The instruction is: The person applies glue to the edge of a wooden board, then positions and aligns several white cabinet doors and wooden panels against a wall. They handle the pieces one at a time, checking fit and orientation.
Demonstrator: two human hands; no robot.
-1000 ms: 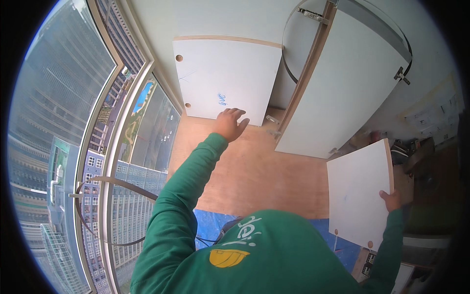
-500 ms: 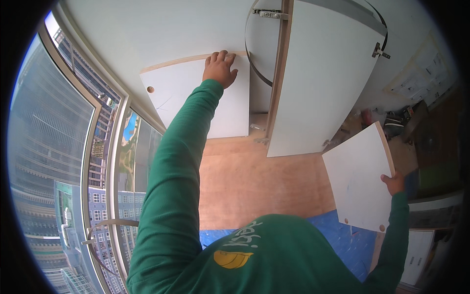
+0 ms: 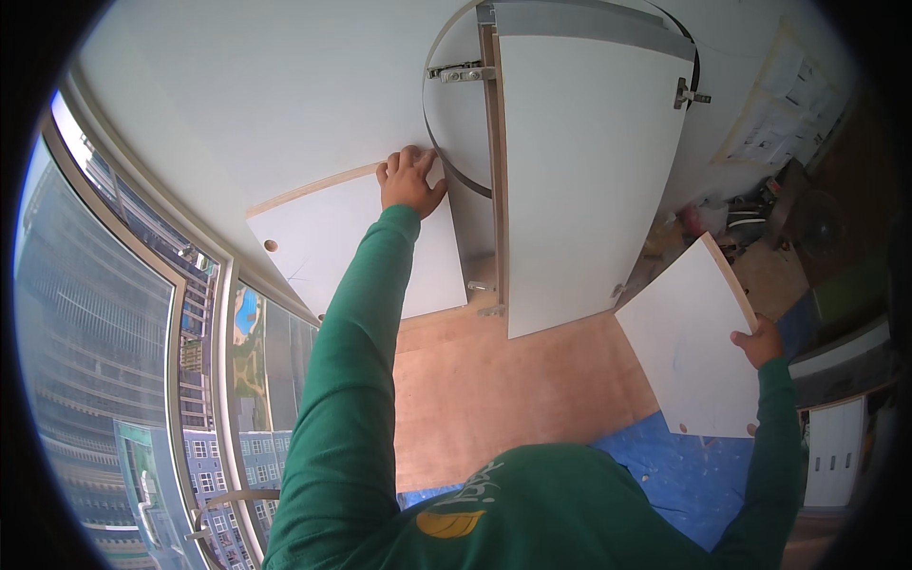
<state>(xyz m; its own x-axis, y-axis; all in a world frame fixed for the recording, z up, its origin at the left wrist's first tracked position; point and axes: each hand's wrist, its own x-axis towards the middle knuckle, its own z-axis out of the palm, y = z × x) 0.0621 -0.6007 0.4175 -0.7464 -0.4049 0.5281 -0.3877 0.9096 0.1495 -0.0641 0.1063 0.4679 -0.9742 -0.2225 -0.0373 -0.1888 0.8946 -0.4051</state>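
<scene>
on my feed, the right hand (image 3: 758, 342) pinches the right panel (image 3: 686, 342); the left hand (image 3: 408, 182) tops the left panel (image 3: 328, 237) (i can't tell if gripping), so a bump could topple it.

I'm wearing a green shirt (image 3: 570, 503), yellow-and-white print (image 3: 449, 524). I'm seeing white left board (image 3: 328, 247) and right board (image 3: 689, 342), both tan-edged; orange-brown floor (image 3: 513, 389); pale-specked blue sheet (image 3: 655, 465).

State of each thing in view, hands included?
Left panel: standing on edge
Left hand: at that panel's top edge, grip unclear
Right panel: held at its edge
Right hand: closed on that edge
Tall panel: standing on end
Upper right hinge: projecting past tall panel's edge
Thin strip: bent in a curve
Blue sheet: spread out
</scene>
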